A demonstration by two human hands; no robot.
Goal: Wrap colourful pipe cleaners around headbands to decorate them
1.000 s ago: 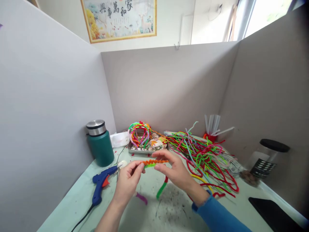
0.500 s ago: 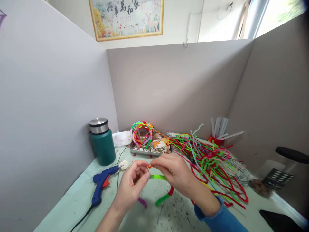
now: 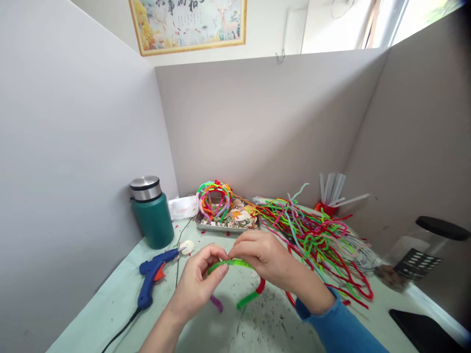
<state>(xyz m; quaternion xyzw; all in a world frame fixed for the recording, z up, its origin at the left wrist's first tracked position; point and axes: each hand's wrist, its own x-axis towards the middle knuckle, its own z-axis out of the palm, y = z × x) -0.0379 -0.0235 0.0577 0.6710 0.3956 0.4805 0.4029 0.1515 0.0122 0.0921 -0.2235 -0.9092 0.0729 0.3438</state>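
Lower centre of the frame: my left hand (image 3: 198,284) and right hand (image 3: 263,260) both pinch the green pipe cleaner (image 3: 231,264) between fingertips, just above the table (image 3: 110,304); I judge the step to be wrapping it, the next move calling for a steady twist. Against a second ago, the orange coil no longer shows and the hands sit closer together.
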